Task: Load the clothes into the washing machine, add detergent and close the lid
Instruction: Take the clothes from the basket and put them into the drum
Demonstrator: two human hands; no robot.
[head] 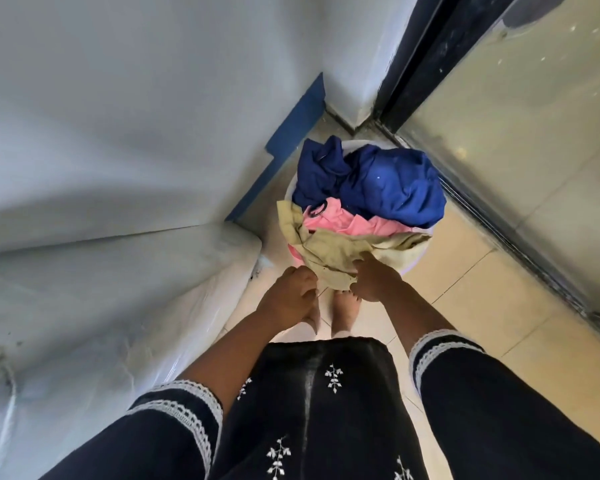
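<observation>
**Two hands at a full laundry basket**

Seen from above, the left hand (288,299) and right hand (373,278) grip a beige cloth (329,251) at the near rim of a pale basket (418,258). Blue clothes (388,181) and a pink garment (340,221) fill it. Bare feet stand on floor tiles (465,271).

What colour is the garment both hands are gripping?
Beige garment, gripped by left hand and right hand; head view.

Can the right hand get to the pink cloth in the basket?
Probably yes. The right hand already grips the beige cloth lying partly over the pink cloth, whose upper part shows uncovered.
</observation>
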